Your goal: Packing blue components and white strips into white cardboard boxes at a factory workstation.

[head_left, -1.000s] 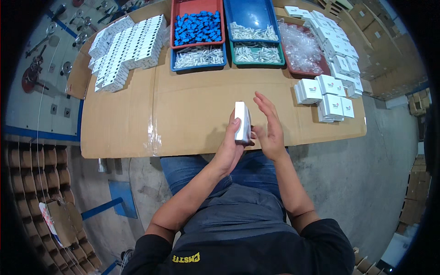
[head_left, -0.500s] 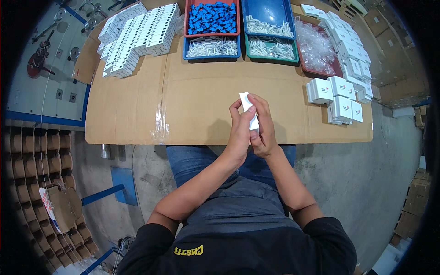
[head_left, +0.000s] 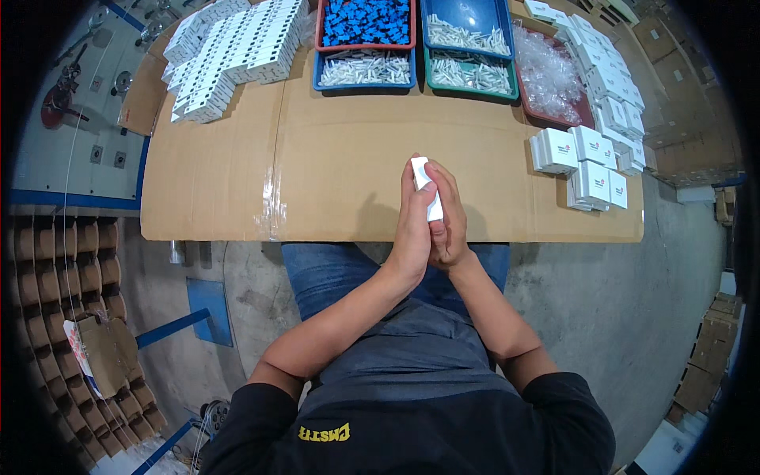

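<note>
Table: a cardboard-covered table [head_left: 340, 166] filled the upper middle of the view, its near edge just ahead of the person's lap.
Flat cartons: rows of white folded cartons [head_left: 229, 51] lay at the table's far left corner.
Trays: a red tray of blue parts [head_left: 366, 20] sat above a blue tray of white pieces [head_left: 366, 70]; beside them, another blue tray [head_left: 465, 24] and a green tray [head_left: 473, 73] held more white pieces.
Bags: a dark red tray of clear bags [head_left: 546, 79] lay to the right.
Finished boxes: small white boxes [head_left: 582, 162] were stacked near the right edge.
Left hand: the left hand [head_left: 412, 229] was curled shut round the box's left side.
Right hand: the right hand [head_left: 450, 226] was closed over its right side, both hands pressed together.
Box: a small white box [head_left: 423, 184] stood upright between them, above the table's near edge, its top clear of the fingertips.
</note>
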A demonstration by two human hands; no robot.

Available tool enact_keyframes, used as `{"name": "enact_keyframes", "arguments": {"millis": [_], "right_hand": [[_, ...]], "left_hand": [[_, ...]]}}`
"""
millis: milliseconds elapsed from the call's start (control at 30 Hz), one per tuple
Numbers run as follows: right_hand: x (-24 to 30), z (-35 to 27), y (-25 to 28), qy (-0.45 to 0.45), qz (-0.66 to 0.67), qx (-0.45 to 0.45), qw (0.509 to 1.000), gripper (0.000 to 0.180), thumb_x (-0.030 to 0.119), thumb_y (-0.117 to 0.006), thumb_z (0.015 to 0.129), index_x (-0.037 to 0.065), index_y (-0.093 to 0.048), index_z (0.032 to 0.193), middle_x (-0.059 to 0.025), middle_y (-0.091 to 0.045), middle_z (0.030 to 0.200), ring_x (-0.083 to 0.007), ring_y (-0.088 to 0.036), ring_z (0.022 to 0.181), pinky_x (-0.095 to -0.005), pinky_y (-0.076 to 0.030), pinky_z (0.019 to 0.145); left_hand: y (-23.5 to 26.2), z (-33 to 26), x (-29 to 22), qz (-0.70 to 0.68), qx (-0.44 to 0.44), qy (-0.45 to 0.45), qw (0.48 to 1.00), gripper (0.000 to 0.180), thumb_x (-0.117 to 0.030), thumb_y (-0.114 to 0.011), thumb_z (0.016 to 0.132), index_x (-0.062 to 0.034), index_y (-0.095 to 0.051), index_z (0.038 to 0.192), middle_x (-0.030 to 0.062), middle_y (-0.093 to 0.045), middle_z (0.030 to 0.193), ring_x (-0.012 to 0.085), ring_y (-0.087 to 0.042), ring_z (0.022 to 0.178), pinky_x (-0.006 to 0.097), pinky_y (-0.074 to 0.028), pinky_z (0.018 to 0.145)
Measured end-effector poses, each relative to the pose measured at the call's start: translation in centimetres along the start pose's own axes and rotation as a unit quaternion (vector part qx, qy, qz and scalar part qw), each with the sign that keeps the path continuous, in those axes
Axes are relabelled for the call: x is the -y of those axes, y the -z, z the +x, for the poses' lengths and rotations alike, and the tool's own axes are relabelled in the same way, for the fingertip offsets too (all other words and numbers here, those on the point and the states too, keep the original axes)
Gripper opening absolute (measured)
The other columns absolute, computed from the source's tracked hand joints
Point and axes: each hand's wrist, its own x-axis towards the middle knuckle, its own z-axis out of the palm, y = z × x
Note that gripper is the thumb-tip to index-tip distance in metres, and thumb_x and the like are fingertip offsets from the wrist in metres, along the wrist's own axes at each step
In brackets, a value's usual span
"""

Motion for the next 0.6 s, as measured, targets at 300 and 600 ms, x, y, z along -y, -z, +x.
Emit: {"name": "enact_keyframes", "arguments": {"millis": [300, 600], "right_hand": [[-0.5, -1.0, -0.2, 0.001, -0.012, -0.010, 1.000, 0.067, 0.049, -0.033, 0.108, -0.005, -0.048, 0.146, -0.0310, -0.049, 0.146, -0.0450, -0.051, 0.132, -0.0480, -0.041, 0.110], [-0.5, -1.5, -0.2, -0.006, -0.004, -0.022, 1.000, 0.070, 0.050, -0.029, 0.109, -0.007, -0.051, 0.142, -0.0320, -0.052, 0.143, -0.0449, -0.053, 0.131, -0.0475, -0.042, 0.110]], "left_hand": [[-0.3, -0.4, 0.4, 0.001, -0.023, -0.008, 1.000, 0.065, -0.034, -0.042, 0.101, -0.0015, -0.028, 0.156, 0.0143, -0.046, 0.137, 0.0215, -0.047, 0.123, 0.031, -0.039, 0.106], [0.0, -0.5, 1.1, 0.011, -0.017, 0.014, 1.000, 0.070, -0.045, -0.047, 0.101, -0.0154, -0.027, 0.161, 0.0075, -0.047, 0.140, 0.0188, -0.050, 0.127, 0.031, -0.043, 0.104]]}}
